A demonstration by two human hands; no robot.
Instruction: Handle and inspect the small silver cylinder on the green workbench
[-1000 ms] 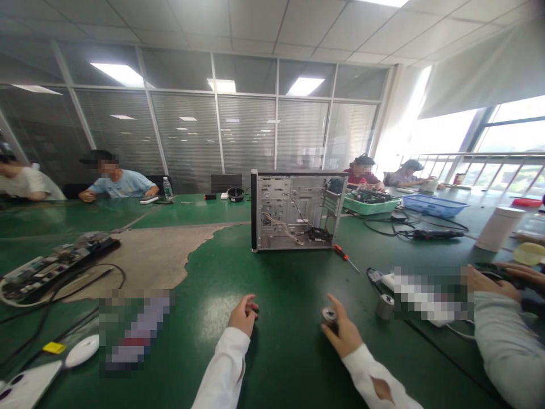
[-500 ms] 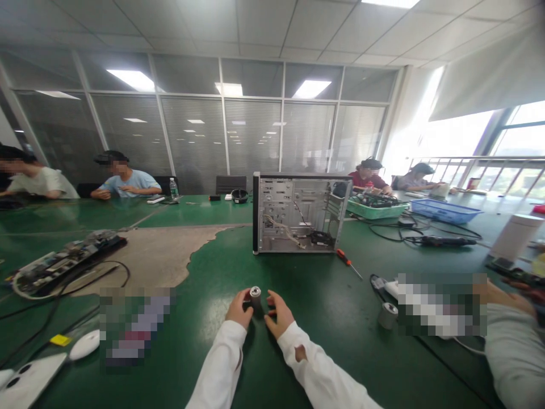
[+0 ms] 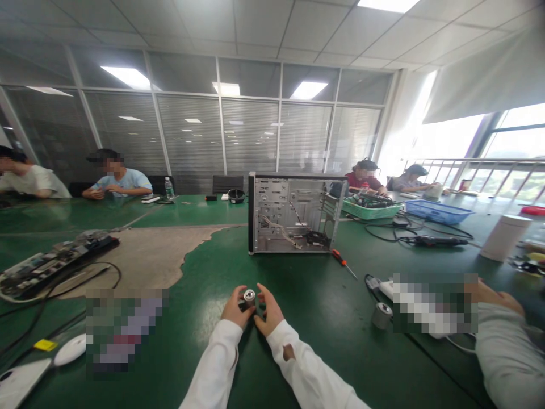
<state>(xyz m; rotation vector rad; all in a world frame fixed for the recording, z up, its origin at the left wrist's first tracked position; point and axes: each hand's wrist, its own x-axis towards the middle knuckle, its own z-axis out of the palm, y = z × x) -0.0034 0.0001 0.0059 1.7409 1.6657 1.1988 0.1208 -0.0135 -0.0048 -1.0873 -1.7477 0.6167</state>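
A small silver metal cylinder (image 3: 249,297), with a dark-marked round top, is in the fingers of my left hand (image 3: 233,308) low over the green table. Close by on its right, my right hand (image 3: 269,312) has thumb and fingers curved apart; whether a fingertip touches the cylinder I cannot tell. The cylinder's lower part is hidden by my thumbs. A second, similar metal cylinder (image 3: 382,316) stands on the table to the right. Beyond my hands is an open computer case (image 3: 293,213), its inside facing me, and an orange-handled screwdriver (image 3: 343,262) lies at its right corner.
On the right, a co-worker's sleeve (image 3: 506,341) reaches in beside a blurred-out white object. Cables, a green basket (image 3: 370,211) and a blue basket (image 3: 440,211) sit farther back. To the left are circuit parts (image 3: 59,258) and a white mouse (image 3: 70,349).
My right hand has come closer to the cylinder and my left hand. The whole view has shifted slightly, so things appear farther left.
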